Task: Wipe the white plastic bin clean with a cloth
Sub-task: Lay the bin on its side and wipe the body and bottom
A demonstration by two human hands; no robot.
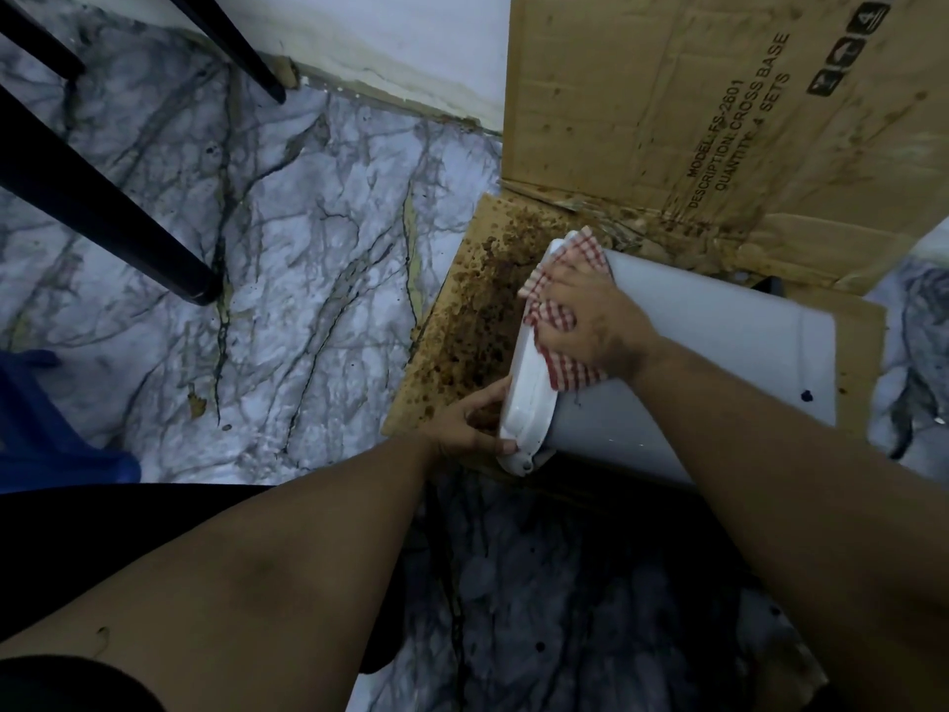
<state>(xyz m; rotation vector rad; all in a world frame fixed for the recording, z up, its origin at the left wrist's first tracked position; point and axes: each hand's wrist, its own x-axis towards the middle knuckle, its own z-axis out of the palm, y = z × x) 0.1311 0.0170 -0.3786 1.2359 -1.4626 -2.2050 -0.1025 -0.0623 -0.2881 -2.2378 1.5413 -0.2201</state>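
The white plastic bin (719, 362) lies tipped on its side on stained cardboard, its rimmed top end pointing left. My right hand (590, 321) presses a red-and-white checked cloth (562, 346) against the bin's upper side, close to the rim. My left hand (475, 421) grips the lower part of the white rim (529, 403) from the left, fingers curled around its edge. A small dark spot (807, 395) shows on the bin's side near its base end.
A flattened cardboard sheet (482, 300) under the bin is spattered with brown stains. A printed cardboard box (719, 120) leans against the wall behind. Black furniture legs (102, 213) stand on the marbled floor at the left. Something blue (46, 429) sits at the left edge.
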